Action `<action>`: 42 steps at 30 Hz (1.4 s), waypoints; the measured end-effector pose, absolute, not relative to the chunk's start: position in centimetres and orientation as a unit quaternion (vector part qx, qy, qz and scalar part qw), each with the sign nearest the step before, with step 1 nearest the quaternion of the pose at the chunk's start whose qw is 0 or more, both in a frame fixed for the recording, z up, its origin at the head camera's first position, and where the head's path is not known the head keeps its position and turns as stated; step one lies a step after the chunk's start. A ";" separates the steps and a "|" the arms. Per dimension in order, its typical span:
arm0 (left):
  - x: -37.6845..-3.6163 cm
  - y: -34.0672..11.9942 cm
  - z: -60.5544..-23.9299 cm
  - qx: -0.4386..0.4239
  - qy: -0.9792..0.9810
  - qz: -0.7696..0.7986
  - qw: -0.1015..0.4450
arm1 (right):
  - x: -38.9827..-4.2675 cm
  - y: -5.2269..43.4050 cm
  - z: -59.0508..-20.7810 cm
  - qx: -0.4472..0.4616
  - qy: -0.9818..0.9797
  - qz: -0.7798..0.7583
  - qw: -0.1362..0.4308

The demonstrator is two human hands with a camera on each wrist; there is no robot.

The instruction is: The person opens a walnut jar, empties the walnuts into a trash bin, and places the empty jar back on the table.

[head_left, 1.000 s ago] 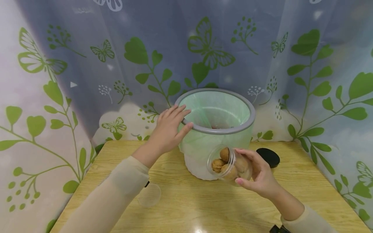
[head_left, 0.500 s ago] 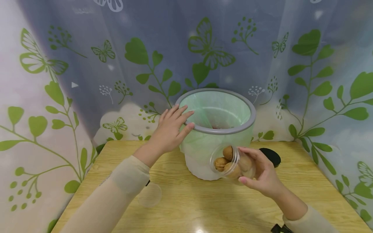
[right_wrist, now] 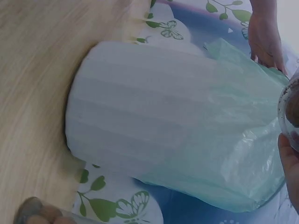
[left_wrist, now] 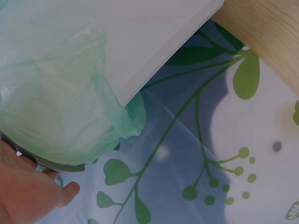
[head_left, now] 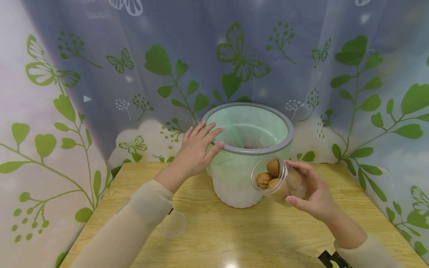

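Left hand [head_left: 196, 149] lay flat-fingered against the bin [head_left: 249, 149] rim, apparently steadying it; right hand [head_left: 313, 195] clasped the tilted open walnut jar [head_left: 276, 180] near its right side.

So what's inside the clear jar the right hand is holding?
Walnuts: three show at the open mouth of the tilted clear jar, gripped by the right hand. Its fingers cover the jar's rear, so how many more lie deeper cannot be seen.
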State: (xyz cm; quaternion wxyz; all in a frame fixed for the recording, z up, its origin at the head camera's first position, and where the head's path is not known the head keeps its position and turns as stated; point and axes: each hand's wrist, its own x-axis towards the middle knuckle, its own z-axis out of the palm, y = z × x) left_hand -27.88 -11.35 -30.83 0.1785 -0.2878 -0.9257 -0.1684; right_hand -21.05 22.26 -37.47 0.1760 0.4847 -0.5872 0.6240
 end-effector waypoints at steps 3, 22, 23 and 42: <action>-27.9 -11.3 -30.9 -0.288 -0.925 -0.169 0.180 | -21.0 22.7 -36.8 0.481 -0.585 0.630 0.173; -27.9 -11.0 -31.1 -0.291 -0.921 -0.180 0.186 | -21.4 24.0 -34.1 0.451 -0.593 0.632 0.215; -27.9 -11.0 -31.1 -0.290 -0.921 -0.181 0.185 | -21.5 24.0 -34.0 0.450 -0.592 0.632 0.219; -28.0 -11.3 -31.1 -0.287 -0.922 -0.181 0.185 | -22.8 25.6 -31.5 0.423 -0.592 0.643 0.238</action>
